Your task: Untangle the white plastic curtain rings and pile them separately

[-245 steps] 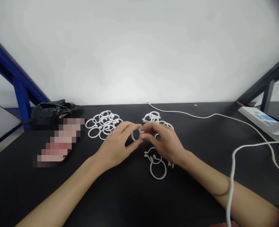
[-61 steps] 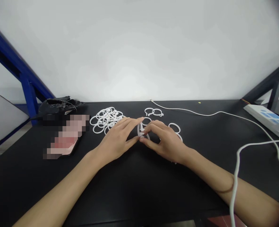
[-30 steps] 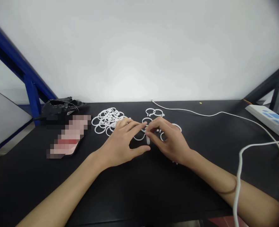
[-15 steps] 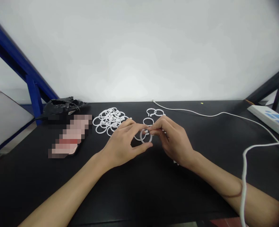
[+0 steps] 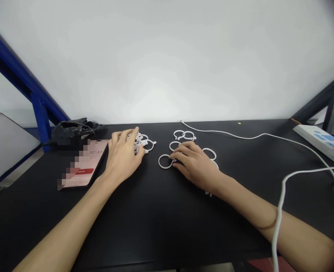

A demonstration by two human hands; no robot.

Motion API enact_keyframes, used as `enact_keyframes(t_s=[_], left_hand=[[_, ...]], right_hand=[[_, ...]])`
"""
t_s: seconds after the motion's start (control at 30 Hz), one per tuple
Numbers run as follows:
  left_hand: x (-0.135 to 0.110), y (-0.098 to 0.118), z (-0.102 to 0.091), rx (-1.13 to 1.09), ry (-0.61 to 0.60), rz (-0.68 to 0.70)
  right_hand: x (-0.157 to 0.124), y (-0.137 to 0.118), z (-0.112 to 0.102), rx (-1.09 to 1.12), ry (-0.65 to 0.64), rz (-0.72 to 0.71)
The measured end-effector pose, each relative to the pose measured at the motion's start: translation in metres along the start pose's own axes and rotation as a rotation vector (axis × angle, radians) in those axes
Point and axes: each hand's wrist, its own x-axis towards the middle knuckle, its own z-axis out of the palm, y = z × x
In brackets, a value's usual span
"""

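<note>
My left hand (image 5: 123, 155) reaches forward with its fingers stretched flat over a pile of white plastic rings (image 5: 144, 142) at the back of the black table (image 5: 161, 219). My right hand (image 5: 196, 166) lies low on the table, its fingertips pinched on the right edge of a single white ring (image 5: 165, 161) that rests flat on the surface. More white rings (image 5: 183, 134) lie just beyond that hand, one (image 5: 174, 146) close to its fingers and another (image 5: 210, 153) beside its knuckles.
A phone (image 5: 84, 166) lies face up left of my left hand, with a crumpled black bag (image 5: 72, 127) behind it. A thin white cable (image 5: 240, 137) crosses the back. A thicker white cable (image 5: 280, 196) hangs over my right forearm. A power strip (image 5: 319, 140) sits far right.
Both hands held one ring together half a second ago. My left hand has let go and moved left onto the ring pile. My right hand has lowered the ring onto the table.
</note>
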Motion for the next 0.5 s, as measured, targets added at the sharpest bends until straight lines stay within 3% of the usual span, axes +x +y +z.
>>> enact_keyframes(t_s=[0.13, 0.27, 0.37, 0.5], left_hand=[[-0.005, 0.009, -0.003, -0.101, -0.040, 0.163], [-0.014, 0.026, -0.005, -0.215, -0.155, 0.400], [-0.017, 0.031, -0.004, -0.257, -0.194, 0.440], [-0.017, 0.030, -0.004, -0.320, -0.189, 0.423]], right_hand=[[0.001, -0.001, -0.001, 0.003, 0.023, -0.016], [0.001, -0.005, -0.007, 0.036, 0.197, -0.099], [0.001, -0.010, -0.011, 0.079, 0.286, -0.140], [0.000, -0.014, -0.011, 0.177, 0.281, -0.065]])
